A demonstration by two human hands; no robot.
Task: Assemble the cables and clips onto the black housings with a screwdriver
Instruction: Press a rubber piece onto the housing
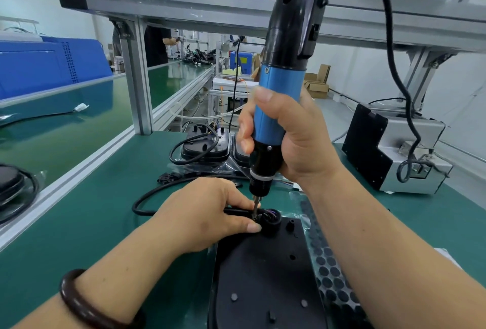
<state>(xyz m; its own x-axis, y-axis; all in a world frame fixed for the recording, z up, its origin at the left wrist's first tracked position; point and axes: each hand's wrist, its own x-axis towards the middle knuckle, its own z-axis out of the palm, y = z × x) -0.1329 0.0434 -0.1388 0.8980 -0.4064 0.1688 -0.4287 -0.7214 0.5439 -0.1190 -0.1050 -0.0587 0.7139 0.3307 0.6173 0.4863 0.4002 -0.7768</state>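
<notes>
A green surface point(100, 210) is stretching across the view under an aluminium frame point(136, 79). A black housing point(263, 271) is lying flat on the surface nearest the person, just beside a sheet of round black pads point(331, 276) on its right. A grey and black box point(394, 150) is sitting at the far right. More housings point(205, 148) with coiled leads are lying further back.

The right hand point(289, 139) is holding a blue and black screwdriver point(281, 87) upright, its fingers clenched round the blue barrel. The bit point(255, 207) is pointing down into the far end of the near housing.

The left hand point(202, 213) is resting beside the bit, thumb and forefinger pinching the black cable point(147, 197) where it is meeting the housing; the cable is looping away to the left over the surface. Whether a clip is sitting under the bit is too hidden to tell.

A small heap of black clips point(168, 177) is lying beyond the left hand.
</notes>
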